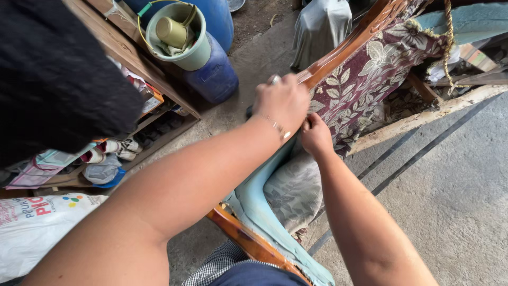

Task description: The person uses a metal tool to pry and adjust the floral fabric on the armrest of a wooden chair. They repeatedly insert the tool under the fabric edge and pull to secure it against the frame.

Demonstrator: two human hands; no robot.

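Note:
An upholstered chair frame lies tipped before me, with a carved reddish wooden rail [353, 41] and maroon floral fabric [365, 79]. My left hand [283, 101] is closed over the rail where the fabric meets the wood, a small metal tool tip showing above its knuckles. My right hand [316, 135] pinches the fabric edge just below the left hand. Pale blue foam padding [254, 204] and a grey patterned underside cloth [293, 190] hang between my arms. A thin bracelet circles my left wrist.
A wooden shelf [159, 87] with shoes and cloth stands at left. A green bucket [182, 50] holding a mug rests on a blue drum [214, 77]. A white printed sack [37, 228] lies lower left. Concrete floor [455, 185] spreads right. Rope [450, 42] hangs upper right.

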